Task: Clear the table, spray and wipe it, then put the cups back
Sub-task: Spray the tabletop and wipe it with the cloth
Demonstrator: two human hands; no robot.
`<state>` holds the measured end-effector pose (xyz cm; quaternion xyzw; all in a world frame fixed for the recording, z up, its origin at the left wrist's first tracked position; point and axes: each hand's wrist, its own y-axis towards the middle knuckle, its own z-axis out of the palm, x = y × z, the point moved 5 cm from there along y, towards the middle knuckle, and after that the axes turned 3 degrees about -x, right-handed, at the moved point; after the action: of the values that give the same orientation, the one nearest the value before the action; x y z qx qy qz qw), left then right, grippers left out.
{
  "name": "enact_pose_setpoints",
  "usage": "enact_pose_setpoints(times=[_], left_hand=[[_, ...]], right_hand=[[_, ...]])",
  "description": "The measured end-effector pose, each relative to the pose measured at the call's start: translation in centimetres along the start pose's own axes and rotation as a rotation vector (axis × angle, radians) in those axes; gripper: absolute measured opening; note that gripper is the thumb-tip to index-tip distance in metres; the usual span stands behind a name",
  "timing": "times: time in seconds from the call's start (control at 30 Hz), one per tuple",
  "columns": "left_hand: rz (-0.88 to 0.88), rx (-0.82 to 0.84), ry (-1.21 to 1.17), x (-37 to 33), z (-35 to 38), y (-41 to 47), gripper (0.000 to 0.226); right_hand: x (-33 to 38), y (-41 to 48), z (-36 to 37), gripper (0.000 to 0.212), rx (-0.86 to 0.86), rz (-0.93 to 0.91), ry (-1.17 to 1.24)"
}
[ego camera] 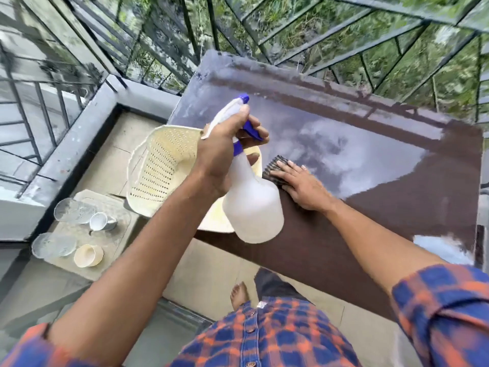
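Note:
My left hand (225, 144) grips a translucent white spray bottle (251, 207) with a blue trigger, held above the near left edge of the glossy brown table (397, 181). My right hand (301, 186) lies flat with straight fingers on a dark ribbed cloth (275, 168) on the tabletop, just right of the bottle. Off the table, at the lower left, a cream cup (88, 255), a white cup (102, 221) and two glass dishes (72, 210) sit on a low pale stool (113, 234).
A cream perforated plastic chair (161, 168) stands against the table's left side. A metal balcony railing (291, 35) runs behind the table and along the left. My bare foot (238, 295) stands on the tiled floor below the table's front edge.

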<state>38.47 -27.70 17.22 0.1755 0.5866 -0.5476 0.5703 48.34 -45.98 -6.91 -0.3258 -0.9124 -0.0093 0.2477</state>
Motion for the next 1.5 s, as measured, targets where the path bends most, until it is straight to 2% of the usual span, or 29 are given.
enact_pose_setpoints(times=[0.1,0.27,0.5,0.67,0.83,1.0,1.03,1.17,1.27,1.5], left_hand=[[0.016,0.024,0.021,-1.4,2.9,3.6,0.023],[-0.004,-0.029,0.048,-1.6,6.2,8.7,0.025],[0.02,-0.118,0.02,-1.1,9.2,14.4,0.025],[0.055,-0.174,0.023,-0.1,9.7,16.0,0.024],[0.05,-0.177,-0.017,0.4,10.1,15.8,0.025],[0.061,-0.129,0.001,0.4,10.4,14.2,0.025],[0.064,-0.126,0.012,0.4,10.3,13.7,0.024],[0.082,-0.137,0.04,0.2,9.8,11.3,0.023],[0.085,-0.128,0.036,0.1,9.4,9.5,0.024],[0.075,0.032,0.068,1.1,8.5,5.4,0.026]], right_hand=[[-3.0,3.6,-2.7,0.053,0.011,0.0,-0.021],[-8.1,9.9,-7.0,0.055,-0.007,0.0,-0.014],[-15.9,19.3,-12.0,0.058,-0.094,0.166,0.021],[-18.2,23.0,-13.3,0.057,-0.16,0.284,0.078],[-17.5,21.5,-12.3,0.055,-0.247,0.316,0.064],[-18.8,15.8,-11.7,0.054,-0.286,0.29,0.047],[-20.0,14.2,-12.2,0.054,-0.312,0.339,0.043],[-24.7,8.0,-13.7,0.058,-0.444,0.729,0.088],[-22.7,6.3,-12.4,0.059,-0.407,0.741,0.078],[-7.0,1.3,-3.0,0.06,-0.322,0.433,0.139]])
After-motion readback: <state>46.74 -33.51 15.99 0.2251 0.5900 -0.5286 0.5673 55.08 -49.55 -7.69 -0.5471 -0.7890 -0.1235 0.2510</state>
